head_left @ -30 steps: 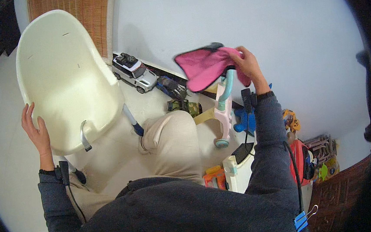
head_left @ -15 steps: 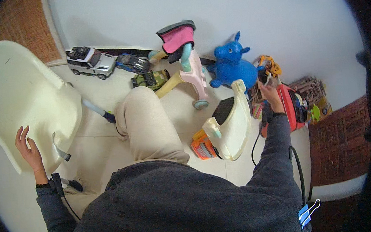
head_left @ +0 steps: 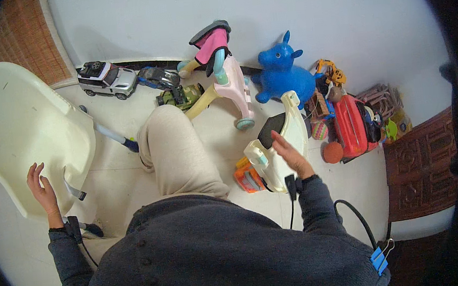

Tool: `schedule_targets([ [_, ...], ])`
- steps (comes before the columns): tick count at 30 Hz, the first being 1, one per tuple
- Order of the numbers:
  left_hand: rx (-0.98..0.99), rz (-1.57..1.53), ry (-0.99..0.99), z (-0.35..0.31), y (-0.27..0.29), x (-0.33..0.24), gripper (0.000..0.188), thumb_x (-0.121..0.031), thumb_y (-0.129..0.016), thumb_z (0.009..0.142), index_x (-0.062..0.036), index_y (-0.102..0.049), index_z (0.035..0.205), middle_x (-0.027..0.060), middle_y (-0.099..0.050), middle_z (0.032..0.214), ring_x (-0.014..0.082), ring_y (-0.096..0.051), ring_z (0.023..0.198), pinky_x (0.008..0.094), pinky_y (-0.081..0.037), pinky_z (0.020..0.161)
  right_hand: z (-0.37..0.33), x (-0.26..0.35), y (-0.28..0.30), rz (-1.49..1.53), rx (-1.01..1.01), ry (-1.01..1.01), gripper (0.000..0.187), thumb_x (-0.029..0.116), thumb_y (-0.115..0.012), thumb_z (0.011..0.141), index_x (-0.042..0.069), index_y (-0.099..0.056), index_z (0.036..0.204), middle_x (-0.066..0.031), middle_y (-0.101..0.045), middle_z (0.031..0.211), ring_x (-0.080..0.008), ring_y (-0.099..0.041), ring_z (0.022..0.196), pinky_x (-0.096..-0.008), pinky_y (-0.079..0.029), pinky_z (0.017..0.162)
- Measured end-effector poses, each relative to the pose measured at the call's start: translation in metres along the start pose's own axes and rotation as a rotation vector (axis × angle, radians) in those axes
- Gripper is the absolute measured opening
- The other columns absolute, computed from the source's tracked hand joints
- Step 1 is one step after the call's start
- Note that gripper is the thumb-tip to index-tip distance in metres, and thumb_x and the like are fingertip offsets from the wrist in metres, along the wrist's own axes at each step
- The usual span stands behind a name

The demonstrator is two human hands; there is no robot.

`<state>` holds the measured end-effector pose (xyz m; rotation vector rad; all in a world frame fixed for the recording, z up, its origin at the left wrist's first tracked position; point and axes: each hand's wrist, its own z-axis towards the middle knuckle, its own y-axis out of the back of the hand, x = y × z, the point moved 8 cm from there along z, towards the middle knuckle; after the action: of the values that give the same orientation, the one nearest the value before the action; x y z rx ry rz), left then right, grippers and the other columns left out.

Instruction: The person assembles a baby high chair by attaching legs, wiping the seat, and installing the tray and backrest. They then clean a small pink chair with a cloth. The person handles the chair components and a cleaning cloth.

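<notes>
At the left stands a cream plastic child's chair seat [head_left: 28, 126] with a grey strap [head_left: 74, 191] hanging at its front. My left hand [head_left: 43, 191] is open before the seat's lower part, fingers spread; whether it touches the seat I cannot tell. On the right, a curved cream plastic piece [head_left: 286, 152], like a chair tray, leans tilted beside an orange box [head_left: 248, 178]. A dark panel [head_left: 271, 131] shows within its curve. Over this piece is my right hand [head_left: 293, 158], fingers stretched out and nothing in them; contact is unclear.
Along the wall are a white toy off-roader [head_left: 107, 80], a dark toy car [head_left: 158, 77], a camouflage toy vehicle [head_left: 181, 96], a pastel scooter [head_left: 230, 89] and a blue bouncy animal [head_left: 284, 77]. A red toy car [head_left: 352, 125], balls and a carved wooden panel [head_left: 422, 165] lie to the right.
My right hand has come back from the toys beside the red car to the cream curved piece. My left hand stays by the seat. The view has shifted slightly.
</notes>
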<state>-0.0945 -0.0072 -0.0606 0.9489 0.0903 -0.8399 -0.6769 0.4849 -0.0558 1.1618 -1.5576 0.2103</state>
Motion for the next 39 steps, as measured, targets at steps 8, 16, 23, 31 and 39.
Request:
schedule_targets([
  [8,-0.034,-0.147,0.047,0.002,0.008,-0.007,0.034,0.001,-0.043,0.084,-0.0108,-0.063,0.109,0.0096,-0.053,0.123,0.0252,-0.046,0.121,0.0372,-0.035,0.103,-0.043,-0.022,-0.060,-0.808,-0.428,0.083,0.100,0.019,-0.080,0.061,0.008,-0.024,0.143,-0.0171,-0.044,0.132,-0.0341,-0.044,0.119,-0.0415,-0.037,0.101],
  [16,-0.080,-0.204,0.097,0.000,0.013,0.010,0.032,0.001,-0.043,0.086,-0.0101,-0.064,0.108,0.0090,-0.053,0.122,0.0237,-0.049,0.117,0.0349,-0.039,0.099,-0.062,0.022,0.000,-0.688,-0.857,0.286,0.062,0.012,-0.072,0.058,-0.001,-0.051,0.114,-0.0231,-0.057,0.104,-0.0413,-0.053,0.099,-0.0456,-0.042,0.090],
  [23,-0.093,-0.250,0.138,0.002,0.011,0.009,0.031,0.001,-0.043,0.086,-0.0091,-0.063,0.107,0.0088,-0.054,0.120,0.0233,-0.050,0.117,0.0342,-0.040,0.096,-0.094,0.150,0.116,-0.411,-1.098,0.589,0.066,0.014,-0.068,0.066,-0.005,-0.044,0.124,-0.0239,-0.059,0.112,-0.0339,-0.059,0.102,-0.0401,-0.045,0.089],
  [31,-0.124,-0.257,0.065,0.011,0.016,-0.010,0.033,0.005,-0.047,0.081,-0.0092,-0.063,0.107,0.0096,-0.053,0.121,0.0262,-0.048,0.119,0.0360,-0.036,0.103,-0.165,0.321,0.136,-0.039,-1.066,0.841,0.060,0.012,-0.072,0.068,-0.002,-0.047,0.121,-0.0103,-0.056,0.109,-0.0220,-0.054,0.094,-0.0331,-0.043,0.086],
  [39,-0.232,-0.523,0.149,0.104,0.117,-0.025,0.060,-0.042,-0.049,0.093,-0.0156,-0.031,0.143,0.0107,-0.032,0.145,0.0296,-0.037,0.128,0.0440,-0.033,0.106,-0.060,0.395,-0.009,0.663,-0.098,0.850,0.046,0.027,-0.061,0.075,0.000,-0.057,0.112,-0.0129,-0.063,0.106,-0.0242,-0.061,0.098,-0.0380,-0.051,0.086],
])
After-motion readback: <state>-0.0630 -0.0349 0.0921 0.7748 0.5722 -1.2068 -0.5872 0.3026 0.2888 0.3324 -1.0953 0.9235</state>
